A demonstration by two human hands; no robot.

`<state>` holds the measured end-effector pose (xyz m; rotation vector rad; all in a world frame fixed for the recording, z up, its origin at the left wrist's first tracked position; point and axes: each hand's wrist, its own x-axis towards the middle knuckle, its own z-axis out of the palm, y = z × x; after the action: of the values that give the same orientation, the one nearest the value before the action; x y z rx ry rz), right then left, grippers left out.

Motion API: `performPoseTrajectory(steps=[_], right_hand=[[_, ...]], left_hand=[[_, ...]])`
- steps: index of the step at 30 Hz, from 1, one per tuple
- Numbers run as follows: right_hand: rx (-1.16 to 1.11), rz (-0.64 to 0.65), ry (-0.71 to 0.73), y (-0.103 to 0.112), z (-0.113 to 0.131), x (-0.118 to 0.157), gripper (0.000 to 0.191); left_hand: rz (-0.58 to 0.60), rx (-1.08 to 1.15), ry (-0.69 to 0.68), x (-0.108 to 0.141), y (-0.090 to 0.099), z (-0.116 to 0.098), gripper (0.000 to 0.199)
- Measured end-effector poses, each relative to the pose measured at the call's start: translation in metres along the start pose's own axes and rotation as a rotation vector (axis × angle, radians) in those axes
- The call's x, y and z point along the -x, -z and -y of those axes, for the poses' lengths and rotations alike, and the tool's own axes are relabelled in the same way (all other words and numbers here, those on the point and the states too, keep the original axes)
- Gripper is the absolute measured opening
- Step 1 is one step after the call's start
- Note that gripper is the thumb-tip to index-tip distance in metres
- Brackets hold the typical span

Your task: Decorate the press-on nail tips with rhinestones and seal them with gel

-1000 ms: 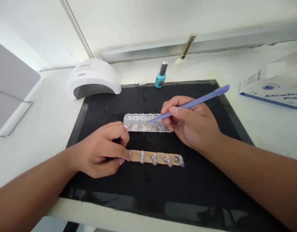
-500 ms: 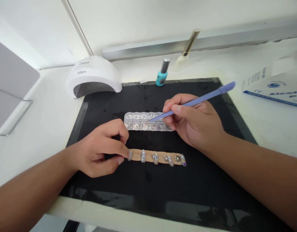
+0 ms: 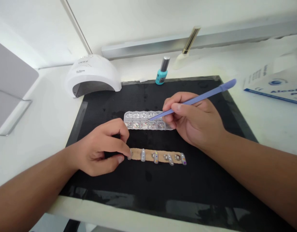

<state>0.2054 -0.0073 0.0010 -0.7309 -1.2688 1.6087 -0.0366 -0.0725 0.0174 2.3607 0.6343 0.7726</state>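
My right hand [image 3: 194, 119] pinches a purple pen-like tool [image 3: 203, 96]. Its thin tip is over the middle of a clear compartment case [image 3: 143, 125] filled with small shiny bits. Below the case lies a tan strip [image 3: 149, 156] bearing several glittery nail tips [image 3: 143, 155] and round metal discs. Two of the nail tips, at the right, lean to one side. My left hand [image 3: 102, 148] has its index finger touching the strip's left end, by the leftmost nail tip; its thumb is close beneath, and what lies under the fingertip is partly hidden.
A black mat [image 3: 138, 183] covers the white table [image 3: 51, 112]. A white lamp [image 3: 94, 75] stands at the back left. At the back are a turquoise bottle [image 3: 161, 76] and a cream bottle with a gold cap [image 3: 181, 61]. A white box [image 3: 276, 80] is at the right.
Both hands hold nearly the same poses, the tool tip still over the case. The view has shifted very slightly.
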Motion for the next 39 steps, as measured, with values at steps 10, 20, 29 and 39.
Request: performPoseTrajectory(steps=[10, 20, 29, 39], right_hand=[[0.011, -0.01, -0.015, -0.0012, 0.0006, 0.0006, 0.01], [-0.002, -0.017, -0.005, -0.0018, 0.001, -0.0011, 0.01], [0.006, -0.008, 0.006, -0.0008, 0.0, 0.0, 0.01], [0.005, -0.005, 0.005, -0.0008, -0.0002, 0.0001, 0.011]], left_hand=[[0.045, -0.038, -0.013, -0.0028, -0.001, 0.0002, 0.017], [0.033, -0.023, -0.008, -0.0018, -0.0009, 0.0003, 0.016], [0.039, -0.033, -0.013, -0.003, -0.0001, -0.0003, 0.017], [0.035, -0.024, -0.021, -0.003, 0.0, -0.0004, 0.018]])
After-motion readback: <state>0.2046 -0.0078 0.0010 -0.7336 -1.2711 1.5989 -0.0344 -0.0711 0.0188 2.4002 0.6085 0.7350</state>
